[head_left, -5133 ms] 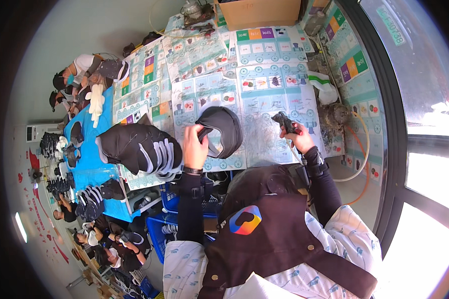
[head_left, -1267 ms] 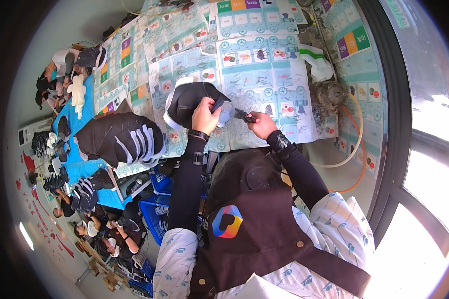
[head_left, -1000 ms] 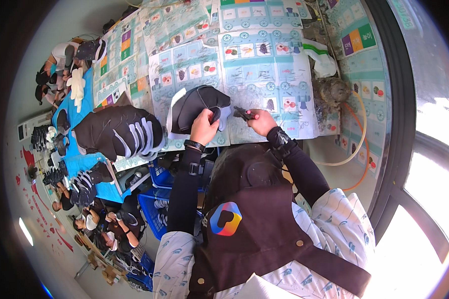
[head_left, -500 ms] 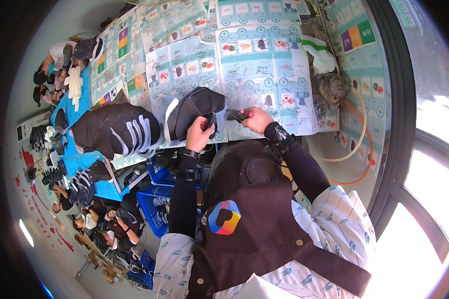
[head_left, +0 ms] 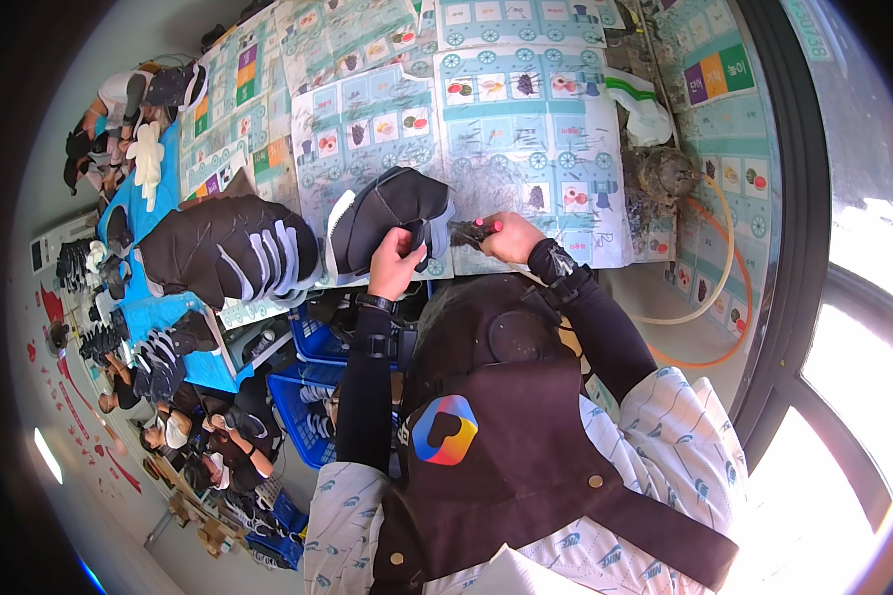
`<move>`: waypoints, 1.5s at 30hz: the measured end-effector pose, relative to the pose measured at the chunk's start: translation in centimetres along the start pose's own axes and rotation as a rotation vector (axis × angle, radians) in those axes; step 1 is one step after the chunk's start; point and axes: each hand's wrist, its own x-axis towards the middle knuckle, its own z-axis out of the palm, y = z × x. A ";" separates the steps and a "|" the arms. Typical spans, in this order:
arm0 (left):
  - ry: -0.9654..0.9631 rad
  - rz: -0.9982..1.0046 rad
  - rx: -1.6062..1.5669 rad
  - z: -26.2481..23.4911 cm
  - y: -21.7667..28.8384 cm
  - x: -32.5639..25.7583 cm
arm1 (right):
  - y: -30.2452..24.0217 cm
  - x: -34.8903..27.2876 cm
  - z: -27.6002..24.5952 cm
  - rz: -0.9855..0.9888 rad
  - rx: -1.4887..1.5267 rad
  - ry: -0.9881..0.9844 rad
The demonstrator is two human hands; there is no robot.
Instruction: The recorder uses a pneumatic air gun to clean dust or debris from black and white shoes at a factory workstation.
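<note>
In front of me on the paper-covered table, a black shoe (head_left: 379,213) with a pale sole edge stands on its side or tilted; exactly which I cannot tell. My left hand (head_left: 397,266) is closed on its near edge, thumb and fingers pinching dark material there. Just to the right, my right hand (head_left: 511,239) grips a dark, bristly brush (head_left: 466,233) with a pinkish-red handle end. The brush's tip is close to the shoe's right side; whether they touch is not clear. Left of the shoe lies a row of stacked black shoe uppers (head_left: 223,248) with grey-white strips.
Printed paper sheets (head_left: 526,129) cover the table. A dirt-crusted round pot (head_left: 665,174) stands at the right, near pale and orange hoses (head_left: 739,297) and a white cloth (head_left: 645,111). Blue baskets (head_left: 293,407) sit below the table edge. Other people (head_left: 233,446) work at the left.
The view has shifted slightly. Both hands keep nearly the same place, the left on the shoe and the right on the brush; the shoe seems slightly turned.
</note>
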 end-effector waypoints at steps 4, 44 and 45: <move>0.007 0.012 0.006 -0.2 -0.2 0.0 | 0.0 -0.1 0.0 0.063 0.066 -0.081; 0.041 0.046 -0.013 -0.3 -0.4 0.1 | 1.4 -0.4 1.3 0.124 0.192 0.048; 0.045 0.044 -0.017 -0.3 -0.3 0.1 | 1.8 0.0 1.3 0.083 0.217 -0.077</move>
